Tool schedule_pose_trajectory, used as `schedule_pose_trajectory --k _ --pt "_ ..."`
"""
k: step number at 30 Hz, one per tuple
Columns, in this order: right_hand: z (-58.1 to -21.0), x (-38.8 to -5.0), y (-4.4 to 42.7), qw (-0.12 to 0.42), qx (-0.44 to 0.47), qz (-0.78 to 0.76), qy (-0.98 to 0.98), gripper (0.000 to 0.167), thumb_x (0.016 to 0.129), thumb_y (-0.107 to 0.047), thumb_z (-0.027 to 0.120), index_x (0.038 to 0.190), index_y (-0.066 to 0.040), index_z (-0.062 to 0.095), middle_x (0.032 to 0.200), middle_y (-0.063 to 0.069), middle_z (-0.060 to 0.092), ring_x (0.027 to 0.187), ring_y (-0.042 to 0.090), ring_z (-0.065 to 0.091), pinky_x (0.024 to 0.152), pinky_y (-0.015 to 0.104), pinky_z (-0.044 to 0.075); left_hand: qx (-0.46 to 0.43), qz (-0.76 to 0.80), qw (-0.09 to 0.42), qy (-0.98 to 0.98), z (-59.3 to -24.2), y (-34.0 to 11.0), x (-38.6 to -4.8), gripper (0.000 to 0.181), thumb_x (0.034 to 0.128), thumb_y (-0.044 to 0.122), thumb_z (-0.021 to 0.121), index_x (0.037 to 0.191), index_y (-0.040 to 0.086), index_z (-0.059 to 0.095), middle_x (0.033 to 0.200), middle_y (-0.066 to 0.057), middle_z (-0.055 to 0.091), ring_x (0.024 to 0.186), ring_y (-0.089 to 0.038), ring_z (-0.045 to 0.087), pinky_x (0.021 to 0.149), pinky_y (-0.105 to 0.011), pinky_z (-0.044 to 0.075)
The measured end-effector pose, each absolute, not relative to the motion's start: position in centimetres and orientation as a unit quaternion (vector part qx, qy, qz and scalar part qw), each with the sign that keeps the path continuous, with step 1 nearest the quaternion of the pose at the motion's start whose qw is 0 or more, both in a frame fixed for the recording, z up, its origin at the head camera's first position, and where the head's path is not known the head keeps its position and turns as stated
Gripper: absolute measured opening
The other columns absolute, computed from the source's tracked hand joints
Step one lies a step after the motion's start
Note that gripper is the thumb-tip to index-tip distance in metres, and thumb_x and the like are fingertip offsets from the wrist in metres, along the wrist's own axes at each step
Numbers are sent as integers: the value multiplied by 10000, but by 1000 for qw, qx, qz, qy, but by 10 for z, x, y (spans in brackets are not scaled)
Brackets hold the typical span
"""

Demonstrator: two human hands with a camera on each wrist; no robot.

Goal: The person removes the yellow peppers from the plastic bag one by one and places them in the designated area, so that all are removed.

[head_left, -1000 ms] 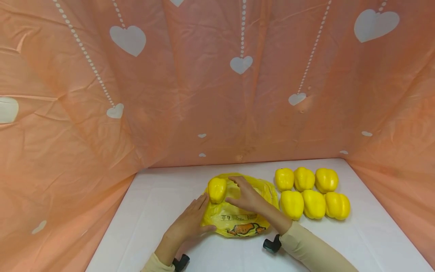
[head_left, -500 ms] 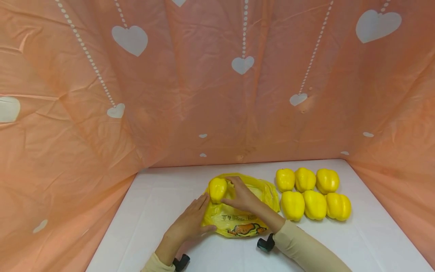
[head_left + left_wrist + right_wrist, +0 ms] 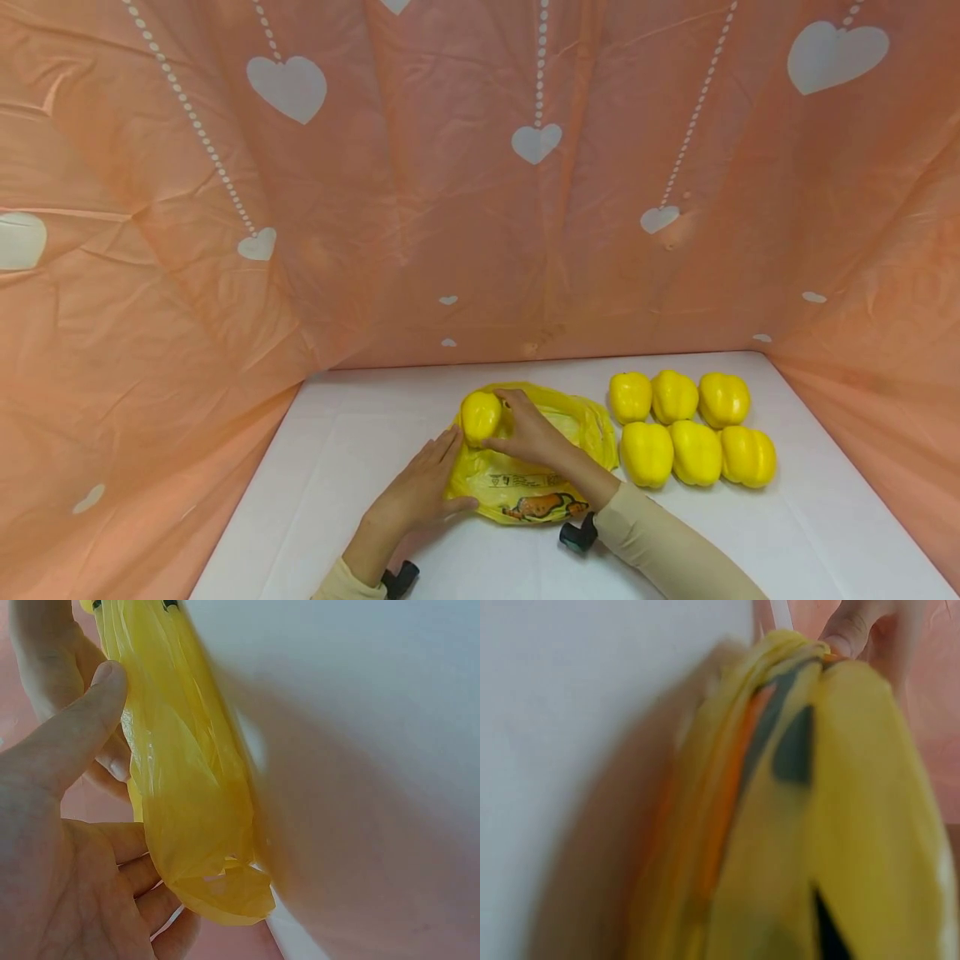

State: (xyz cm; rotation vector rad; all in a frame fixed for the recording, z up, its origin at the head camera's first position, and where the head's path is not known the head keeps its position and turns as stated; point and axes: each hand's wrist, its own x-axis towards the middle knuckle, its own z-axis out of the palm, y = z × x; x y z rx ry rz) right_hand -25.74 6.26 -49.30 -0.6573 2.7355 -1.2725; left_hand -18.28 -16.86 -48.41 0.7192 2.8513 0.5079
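A yellow bell pepper (image 3: 481,417) lies at the left inside a yellow plastic bag (image 3: 491,492), whose mouth is spread wide and faces up. My right hand (image 3: 531,433) reaches over the bag and holds the pepper from its right side, thumb at the near end and fingers at the far end. Along the bag's left wall, my left hand (image 3: 416,487) rests with its fingers straight and the thumb apart near the front edge. In the left wrist view the bag (image 3: 180,765) stands beside the left palm (image 3: 45,877). The right wrist view shows mostly blurred bag (image 3: 870,787).
Several more yellow peppers (image 3: 693,452) sit in two rows right of the bag on the white table (image 3: 352,417). An orange sheet with white hearts (image 3: 450,208) hangs behind and at both sides. Black wrist devices (image 3: 577,533) sit under the forearms.
My right hand has moved left from a small gap until its thumb and fingers meet the pepper in the bag. The left hand stays against the bag.
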Motion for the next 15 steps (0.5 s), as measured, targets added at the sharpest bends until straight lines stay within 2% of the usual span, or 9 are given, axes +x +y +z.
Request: schedule_pose_trajectory --k 15 --pt "-496 -262 56 39 -206 -412 887 910 912 -295 894 1605 7 388 1625 252 427 1470 431 471 1220 601 437 237 171 81 953 -483 -169 -181 1051 950 494 801 1656 -80 277 1755 -236 230 1625 -372 252 1343 -521 219"
